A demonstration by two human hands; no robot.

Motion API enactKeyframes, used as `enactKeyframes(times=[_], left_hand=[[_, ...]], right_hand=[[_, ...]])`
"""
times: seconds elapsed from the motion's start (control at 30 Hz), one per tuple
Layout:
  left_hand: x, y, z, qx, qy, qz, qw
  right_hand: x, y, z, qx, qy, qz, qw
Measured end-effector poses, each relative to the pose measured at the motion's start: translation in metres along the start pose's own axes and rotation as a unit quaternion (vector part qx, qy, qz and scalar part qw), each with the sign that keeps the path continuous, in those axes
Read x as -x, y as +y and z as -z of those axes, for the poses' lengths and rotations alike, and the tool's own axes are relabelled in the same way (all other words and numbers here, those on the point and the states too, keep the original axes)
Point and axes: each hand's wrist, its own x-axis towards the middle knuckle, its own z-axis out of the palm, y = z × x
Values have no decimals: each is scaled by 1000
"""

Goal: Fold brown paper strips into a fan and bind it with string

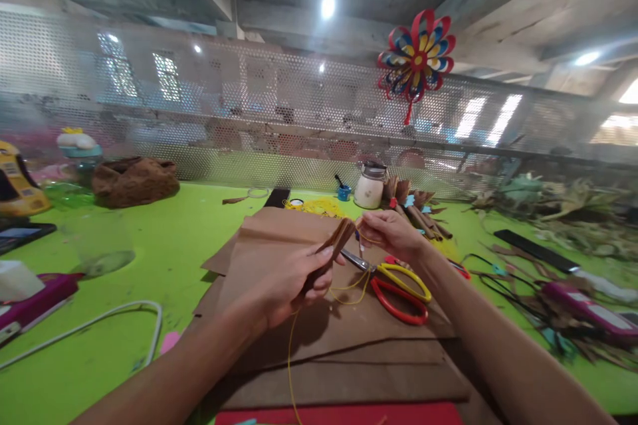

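My left hand (294, 279) is closed around a small bundle of folded brown strips (339, 237), which look like dried leaf or paper, tilted up to the right. At the bundle's upper end, my right hand (391, 234) pinches a thin yellow thread (367, 239). More of that thread loops under the hands and trails down toward the front edge. Beneath the right hand, scissors (403, 292) with one yellow and one red handle lie on stacked brown paper sheets (279, 239). The fingertips of my right hand are partly hidden.
Behind stand a white jar (369, 189), a small blue pot (343, 192), tangled yellow thread (319, 206) and several brown bundles (416, 212). A clear cup (104, 242) and white cable (154, 325) lie left. Dried leaves (573, 212) pile up right. A perforated metal screen (269, 113) backs the table.
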Motion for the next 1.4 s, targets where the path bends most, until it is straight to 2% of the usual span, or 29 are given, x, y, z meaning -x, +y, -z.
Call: enactKeyframes(times=[0.07,0.13,0.23,0.4,0.53,0.63,0.87,1.07,1.17,1.27,1.33,1.4], left_hand=[[1,1,1,-3,-12,7,1000],[3,4,1,-14,-22,20,999],[5,7,2,-43,-36,45,997],[5,8,4,-77,-45,68,994],[2,6,6,-75,-28,73,994],[0,5,5,-62,-6,65,996],[-1,4,4,-12,17,36,999],[-2,7,3,20,60,-20,998],[-2,10,3,45,86,-63,993],[-2,9,4,55,137,-106,983],[-4,6,4,54,168,-120,977],[-6,3,5,54,193,-131,971]], right_hand=[[2,-4,-3,-10,2,12,1000],[6,-10,-7,-20,-25,21,999],[13,-15,-11,-5,-59,0,998],[17,-16,-7,67,28,-11,997],[20,-21,4,72,28,-13,997],[22,-22,14,73,9,-1,997],[18,-14,21,91,28,-35,995],[17,-9,22,110,45,-51,992],[13,0,11,123,38,-69,989],[9,12,-16,209,19,-61,976],[8,21,-37,308,24,-32,950],[9,30,-57,405,39,13,913]])
